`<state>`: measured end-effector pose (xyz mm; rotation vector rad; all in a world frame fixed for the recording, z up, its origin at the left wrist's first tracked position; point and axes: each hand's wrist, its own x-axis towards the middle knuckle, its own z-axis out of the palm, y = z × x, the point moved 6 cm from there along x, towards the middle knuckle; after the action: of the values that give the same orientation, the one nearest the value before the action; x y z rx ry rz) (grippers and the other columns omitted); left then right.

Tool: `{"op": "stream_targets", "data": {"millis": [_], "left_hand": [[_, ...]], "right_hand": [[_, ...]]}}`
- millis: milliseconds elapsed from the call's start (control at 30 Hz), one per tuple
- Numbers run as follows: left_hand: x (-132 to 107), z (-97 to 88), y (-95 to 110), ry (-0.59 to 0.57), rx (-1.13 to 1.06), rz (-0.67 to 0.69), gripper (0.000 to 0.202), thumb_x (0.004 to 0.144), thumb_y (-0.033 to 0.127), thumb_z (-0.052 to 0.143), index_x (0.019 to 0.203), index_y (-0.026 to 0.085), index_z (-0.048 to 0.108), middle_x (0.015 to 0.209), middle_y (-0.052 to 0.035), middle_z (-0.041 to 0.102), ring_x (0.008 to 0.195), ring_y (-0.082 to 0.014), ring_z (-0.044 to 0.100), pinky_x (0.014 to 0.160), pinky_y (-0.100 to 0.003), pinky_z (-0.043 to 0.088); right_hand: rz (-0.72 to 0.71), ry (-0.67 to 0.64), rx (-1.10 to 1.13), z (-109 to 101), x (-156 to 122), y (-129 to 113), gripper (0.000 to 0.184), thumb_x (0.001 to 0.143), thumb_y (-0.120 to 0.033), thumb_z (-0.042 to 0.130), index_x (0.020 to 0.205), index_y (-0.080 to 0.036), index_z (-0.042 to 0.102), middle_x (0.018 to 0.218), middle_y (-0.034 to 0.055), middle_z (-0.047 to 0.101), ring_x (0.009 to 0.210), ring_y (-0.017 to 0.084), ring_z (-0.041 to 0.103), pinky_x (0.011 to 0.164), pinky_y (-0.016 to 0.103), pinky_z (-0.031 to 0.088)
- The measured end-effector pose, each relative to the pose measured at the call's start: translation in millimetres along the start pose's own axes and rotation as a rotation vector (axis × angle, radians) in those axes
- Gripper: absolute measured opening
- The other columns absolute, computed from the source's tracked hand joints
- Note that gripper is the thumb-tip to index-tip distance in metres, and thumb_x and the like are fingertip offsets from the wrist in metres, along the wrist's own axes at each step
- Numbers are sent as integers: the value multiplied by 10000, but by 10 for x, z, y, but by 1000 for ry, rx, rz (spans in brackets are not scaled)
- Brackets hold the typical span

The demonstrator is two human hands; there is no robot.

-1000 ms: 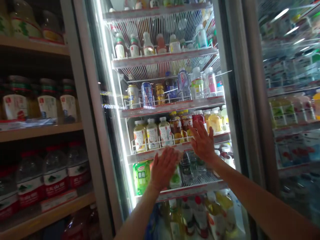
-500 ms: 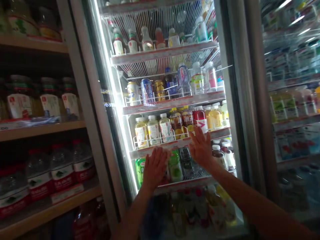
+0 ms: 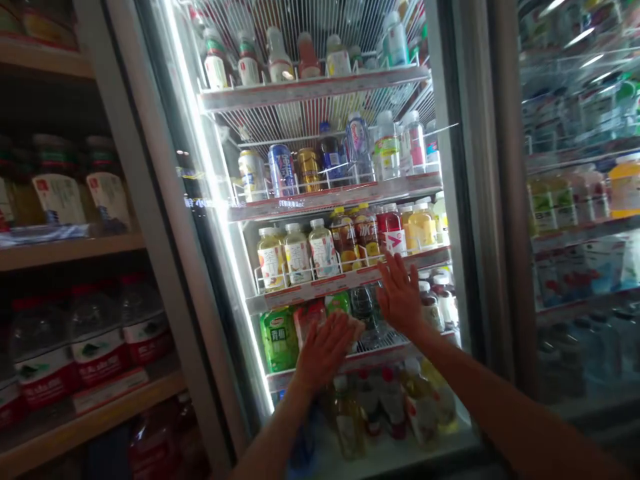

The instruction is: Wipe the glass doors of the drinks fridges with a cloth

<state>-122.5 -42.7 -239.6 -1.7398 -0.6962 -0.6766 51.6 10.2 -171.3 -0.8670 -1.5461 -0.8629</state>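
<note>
A lit drinks fridge with a glass door (image 3: pixel 453 200) stands in front of me. My left hand (image 3: pixel 325 350) lies flat and open against the glass, level with a shelf holding a green bottle (image 3: pixel 279 338) and a dark bottle (image 3: pixel 364 308). My right hand (image 3: pixel 400 293) is also spread open on the glass, a little higher and to the right, just below the shelf of yellow and red juice bottles (image 3: pixel 390 230). Neither hand holds anything.
Wooden shelves (image 3: pixel 70 250) on the left carry jars and large water bottles (image 3: pixel 97 337). A second glass-door fridge (image 3: pixel 580 200) stands at the right. Cans (image 3: pixel 283 170) and small bottles fill the upper fridge shelves; more bottles (image 3: pixel 350 413) stand at the bottom.
Both hands stay flat on the glass; the left has drifted slightly lower and to the right. The view has shifted, so the fridge and shelves sit further left and higher.
</note>
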Motion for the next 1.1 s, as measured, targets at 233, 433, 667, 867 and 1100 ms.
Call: {"op": "stream_targets", "data": {"millis": [233, 433, 667, 867, 1100], "left_hand": [[-572, -452, -1007, 71, 207, -556, 653, 878, 241, 448, 1454, 230, 143, 1498, -117, 230, 1404, -255, 136, 1124, -516, 156], [-501, -166, -204, -54, 47, -136, 603, 877, 254, 448, 1435, 282, 222, 1523, -21, 150, 1415, -205, 113, 1152, -425, 112], [-102, -35, 36, -127, -49, 251, 457, 892, 291, 435, 1348, 295, 408, 1487, 24, 268, 1411, -166, 130, 1159, -407, 41], [158, -241, -673, 59, 75, -195, 549, 867, 253, 487, 1396, 233, 341, 1466, -79, 316, 1408, -224, 126, 1146, -440, 90], [-225, -13, 222, -178, -40, 392, 446, 876, 317, 444, 1322, 308, 439, 1502, 32, 248, 1410, -166, 145, 1159, -408, 59]], "right_hand": [[-38, -51, 26, -28, -23, 73, 673, 892, -253, 379, 1470, -274, 34, 1495, 67, 272, 1389, 224, 225, 1122, 522, 155], [35, 20, 36, 37, -50, -3, 685, 891, -279, 374, 1473, -251, 14, 1504, 91, 241, 1394, 254, 202, 1117, 553, 122], [-63, -21, 19, -4, -79, 85, 672, 888, -250, 375, 1474, -243, 46, 1489, 86, 282, 1397, 224, 194, 1119, 511, 166], [-57, -22, 35, -2, -72, 85, 661, 886, -251, 386, 1472, -237, 81, 1491, 88, 273, 1398, 224, 192, 1126, 516, 153], [-121, -124, 10, -105, -308, 112, 660, 880, -228, 401, 1470, -196, 108, 1468, 125, 318, 1389, 246, 220, 1113, 517, 180]]}}
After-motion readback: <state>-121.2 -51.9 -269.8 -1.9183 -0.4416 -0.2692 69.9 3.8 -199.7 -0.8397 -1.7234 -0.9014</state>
